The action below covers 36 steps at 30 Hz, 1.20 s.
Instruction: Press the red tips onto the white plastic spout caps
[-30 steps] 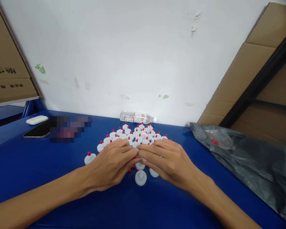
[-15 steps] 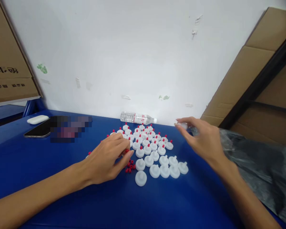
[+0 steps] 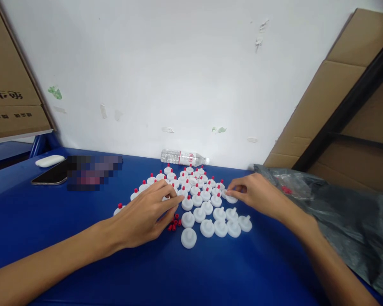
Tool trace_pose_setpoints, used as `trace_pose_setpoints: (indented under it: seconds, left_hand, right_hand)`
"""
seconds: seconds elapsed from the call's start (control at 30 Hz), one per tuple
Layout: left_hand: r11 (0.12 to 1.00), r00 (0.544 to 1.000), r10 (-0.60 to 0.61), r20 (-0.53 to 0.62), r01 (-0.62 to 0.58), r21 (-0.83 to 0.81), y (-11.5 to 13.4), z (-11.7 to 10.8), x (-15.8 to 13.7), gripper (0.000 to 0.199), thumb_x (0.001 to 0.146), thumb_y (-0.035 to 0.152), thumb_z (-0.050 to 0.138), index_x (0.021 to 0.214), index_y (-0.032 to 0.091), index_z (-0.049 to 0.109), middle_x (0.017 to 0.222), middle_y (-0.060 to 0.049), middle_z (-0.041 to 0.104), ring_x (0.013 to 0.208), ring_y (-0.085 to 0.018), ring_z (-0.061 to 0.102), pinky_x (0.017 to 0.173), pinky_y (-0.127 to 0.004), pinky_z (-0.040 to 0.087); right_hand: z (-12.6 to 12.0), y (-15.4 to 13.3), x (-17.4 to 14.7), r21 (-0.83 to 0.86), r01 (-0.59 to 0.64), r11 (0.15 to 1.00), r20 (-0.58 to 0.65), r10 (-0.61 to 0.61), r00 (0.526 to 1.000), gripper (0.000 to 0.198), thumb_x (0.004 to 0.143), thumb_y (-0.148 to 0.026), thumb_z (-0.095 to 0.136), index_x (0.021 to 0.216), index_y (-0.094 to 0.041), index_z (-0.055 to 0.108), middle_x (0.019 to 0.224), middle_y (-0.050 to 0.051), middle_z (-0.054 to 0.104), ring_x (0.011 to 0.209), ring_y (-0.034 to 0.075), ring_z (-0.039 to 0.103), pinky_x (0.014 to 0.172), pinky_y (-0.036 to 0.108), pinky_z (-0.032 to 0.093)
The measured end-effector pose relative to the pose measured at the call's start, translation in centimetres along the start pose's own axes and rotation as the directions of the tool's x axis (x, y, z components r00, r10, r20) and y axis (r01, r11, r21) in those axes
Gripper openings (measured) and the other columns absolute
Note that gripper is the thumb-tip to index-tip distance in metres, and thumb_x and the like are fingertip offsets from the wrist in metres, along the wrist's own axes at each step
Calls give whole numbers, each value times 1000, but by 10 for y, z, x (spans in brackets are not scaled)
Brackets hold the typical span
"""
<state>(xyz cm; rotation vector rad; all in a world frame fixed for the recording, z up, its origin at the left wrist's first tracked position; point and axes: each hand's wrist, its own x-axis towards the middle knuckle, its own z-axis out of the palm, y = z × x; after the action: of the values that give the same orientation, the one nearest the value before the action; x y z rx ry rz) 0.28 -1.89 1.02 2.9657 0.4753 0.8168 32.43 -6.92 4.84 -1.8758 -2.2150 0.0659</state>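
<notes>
My right hand (image 3: 253, 193) pinches a white round nozzle cap (image 3: 232, 199) low over the table, at the right edge of the group. My left hand (image 3: 153, 210) is curled with thumb and fingers close together beside small red tips (image 3: 175, 223); what is between its fingers is hidden. Many white round caps fitted with red tips (image 3: 197, 199) stand upright in the middle. In front of them are several white caps with bare nozzles (image 3: 221, 228). The left hand covers part of the group.
A clear plastic bottle (image 3: 185, 158) lies by the wall. At left are a phone (image 3: 49, 175) and a white case (image 3: 50, 160). A dark plastic bag (image 3: 341, 229), with a clear bag of red pieces (image 3: 287, 190) on it, lies at right. Cardboard (image 3: 319, 93) leans behind it.
My right hand has come down and toward the group with the white cap, leaving the bag of red pieces uncovered. My left hand's fingers have shifted slightly right over the red tips.
</notes>
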Motion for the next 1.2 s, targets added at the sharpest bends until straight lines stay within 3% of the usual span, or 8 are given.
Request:
trace_pose_setpoints:
  seconds: [0.23,0.43,0.67,0.8,0.97,1.2]
  left_hand:
    - [997,999,42,-13,-41,69,-2,4,1,30,100,10,46,128,16,58,96,-7,65,90,-22,51,79,-36,44]
    - [999,999,21,-30,-20,37,-3,4,4,18,102,14,48,110,14,64,96,-7,68,92,-22,52,81,-36,45]
    - [999,1000,20,21,-21,47,-6,6,2,21,101,13,49,111,18,67,102,-7,65,93,-22,52,79,-34,45]
    - [996,997,43,67,-48,72,-8,8,1,23,99,9,50,113,18,66,99,-7,66,92,-22,54,80,-35,45]
    - [995,993,56,107,-64,78,-11,9,-1,30,96,3,50,114,19,67,100,-6,69,96,-22,59,84,-37,46]
    - [995,989,60,136,-70,73,-10,8,1,25,96,5,50,105,20,69,94,-6,72,106,-23,61,89,-36,46]
  right_hand:
    - [3,3,-1,73,6,997,73,-12,997,19,90,-36,61,91,-26,78,80,2,77,72,21,71,63,29,48]
    - [0,1,-2,128,29,991,114,-44,992,20,91,-37,61,89,-26,78,78,2,77,71,19,71,68,29,51]
    - [0,3,-2,114,57,992,137,-72,988,26,94,-40,57,93,-25,78,79,2,77,70,20,70,67,29,50]
    - [-3,2,-3,64,60,996,72,-65,995,31,98,-45,51,99,-27,77,83,2,77,70,20,70,64,29,48]
    - [-2,5,-2,-104,48,993,-57,-54,997,39,100,-50,45,104,-26,75,103,5,77,86,24,71,71,33,50]
    - [8,11,-2,-49,97,994,77,-93,993,43,103,-51,40,112,-26,74,103,5,78,94,25,73,83,35,52]
